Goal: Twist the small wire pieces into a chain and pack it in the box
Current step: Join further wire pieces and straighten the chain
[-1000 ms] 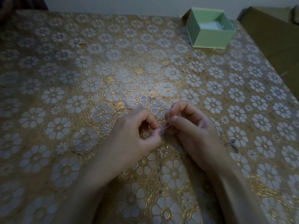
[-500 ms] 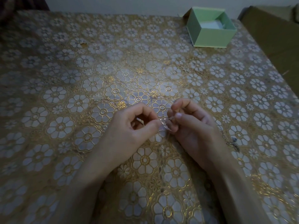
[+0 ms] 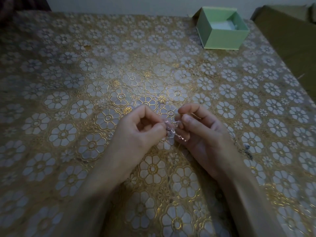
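Observation:
A thin wire chain (image 3: 177, 135) with tiny links hangs between my two hands, low over the table's middle. My left hand (image 3: 140, 132) pinches one end of it between thumb and forefinger. My right hand (image 3: 200, 132) pinches the other end, and a short length of chain drapes over its lower fingers. The pale green box (image 3: 222, 28) stands open at the far right of the table, a white lining visible inside. It is far from both hands.
A gold and white flower-patterned cloth (image 3: 85, 82) covers the table. A few small dark wire bits (image 3: 247, 150) lie on the cloth right of my right wrist. A brown cardboard surface (image 3: 290, 35) sits beyond the table's right edge.
Both hands have drifted slightly apart and up the frame. The chain between them now shows more length across my right fingers.

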Tool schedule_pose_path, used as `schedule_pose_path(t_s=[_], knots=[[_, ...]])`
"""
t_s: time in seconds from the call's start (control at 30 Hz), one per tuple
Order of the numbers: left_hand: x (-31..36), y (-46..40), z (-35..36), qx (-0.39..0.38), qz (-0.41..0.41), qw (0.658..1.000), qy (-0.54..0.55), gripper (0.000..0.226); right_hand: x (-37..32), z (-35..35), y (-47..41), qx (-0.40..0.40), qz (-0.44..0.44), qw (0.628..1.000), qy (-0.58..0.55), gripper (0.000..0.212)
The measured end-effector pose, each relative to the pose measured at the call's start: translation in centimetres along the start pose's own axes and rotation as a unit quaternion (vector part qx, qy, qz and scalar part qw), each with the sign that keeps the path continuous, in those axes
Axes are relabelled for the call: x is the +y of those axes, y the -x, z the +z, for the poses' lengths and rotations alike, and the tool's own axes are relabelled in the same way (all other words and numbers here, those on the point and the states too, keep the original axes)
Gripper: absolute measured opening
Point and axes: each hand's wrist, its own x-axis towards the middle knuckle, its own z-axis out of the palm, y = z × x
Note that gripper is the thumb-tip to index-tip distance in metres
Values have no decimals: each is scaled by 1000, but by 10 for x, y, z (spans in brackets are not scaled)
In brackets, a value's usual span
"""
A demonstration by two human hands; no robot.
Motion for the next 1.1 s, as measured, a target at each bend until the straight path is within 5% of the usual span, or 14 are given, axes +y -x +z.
schedule_pose_path(t_s=[0.2,0.37,0.53,0.67,1.1], knots=[[2,-3,-1,14,-61,977,206,20,-2,6,1,0,23,1000,-14,12],[1,-2,-3,17,-16,997,79,6,-4,4,2,10,23,999,-22,14],[7,3,8,-24,-8,999,-29,33,-2,-2,2,-9,20,1000,8,19],[1,2,7,-36,-15,996,-81,24,-3,-3,2,0,12,1000,18,24],[3,-2,3,39,1,999,39,8,-7,3,3,1,17,1000,18,20]])
